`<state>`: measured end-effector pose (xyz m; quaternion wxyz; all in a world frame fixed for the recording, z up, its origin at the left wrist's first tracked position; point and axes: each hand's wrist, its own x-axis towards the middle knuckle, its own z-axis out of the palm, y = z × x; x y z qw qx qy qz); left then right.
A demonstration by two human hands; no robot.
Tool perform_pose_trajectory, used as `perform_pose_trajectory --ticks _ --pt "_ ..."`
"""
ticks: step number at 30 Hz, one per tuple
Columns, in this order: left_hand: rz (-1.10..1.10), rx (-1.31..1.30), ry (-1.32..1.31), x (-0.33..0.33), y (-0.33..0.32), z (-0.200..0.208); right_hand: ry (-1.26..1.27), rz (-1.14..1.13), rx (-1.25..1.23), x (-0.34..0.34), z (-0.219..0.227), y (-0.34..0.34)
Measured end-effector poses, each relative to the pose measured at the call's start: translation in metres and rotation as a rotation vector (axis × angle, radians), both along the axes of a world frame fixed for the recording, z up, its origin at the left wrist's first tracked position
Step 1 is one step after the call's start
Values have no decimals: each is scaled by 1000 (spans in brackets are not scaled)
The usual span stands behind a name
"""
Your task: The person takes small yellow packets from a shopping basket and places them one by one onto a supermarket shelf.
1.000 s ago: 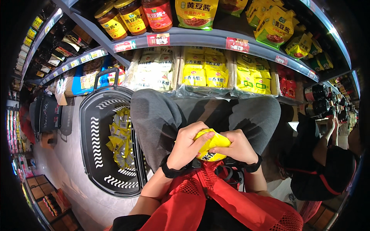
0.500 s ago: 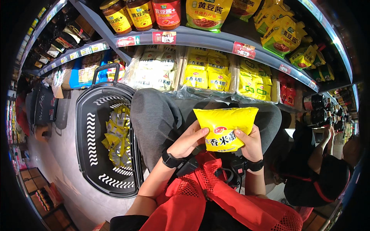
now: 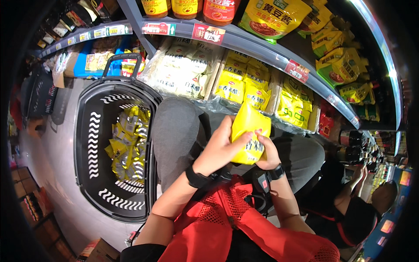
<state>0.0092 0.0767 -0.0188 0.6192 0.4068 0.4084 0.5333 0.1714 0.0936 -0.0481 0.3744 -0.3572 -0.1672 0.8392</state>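
Since half a second ago our soft yellow plastic pouch has turned from flat and face-on to folded and tilted between our palms, and our view has swung so the black plastic shopping basket sits wider at our left; we now hold the pouch above our grey-trousered lap, our left hand closed around its left side with the thumb pressed across the front, our right hand closed under its lower right corner; to handle it well, we judge, we should keep both grips on the edges and avoid squeezing the filled middle, since the film looks slack and could slip; more small yellow packets lie loose in the basket, just beside our left knee; ahead, the lower grey metal shelf carries rows of pale and yellow sachets wrapped in clear film, with jars above; another person in dark clothes crouches close at our right, crowding that side.
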Motion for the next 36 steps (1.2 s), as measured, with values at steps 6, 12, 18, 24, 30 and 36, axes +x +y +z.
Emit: perform_pose_trajectory --ticks 6,12,18,24,30,36 --pt "58 -38 447 -4 -2 -11 -346 -41 -263 1 -53 83" --pt "-107 174 847 12 -10 -30 -235 -256 -260 0 -106 201" --pt "-139 123 948 10 -9 -33 -435 -200 -99 -11 -147 305" --pt "-136 48 930 14 -6 -36 -719 -57 145 -30 -189 355" --pt "-177 41 977 17 -3 -39 -1506 290 933 -38 -216 370" --pt "-191 55 1019 17 -2 -38 -1770 386 1425 -41 -219 365"
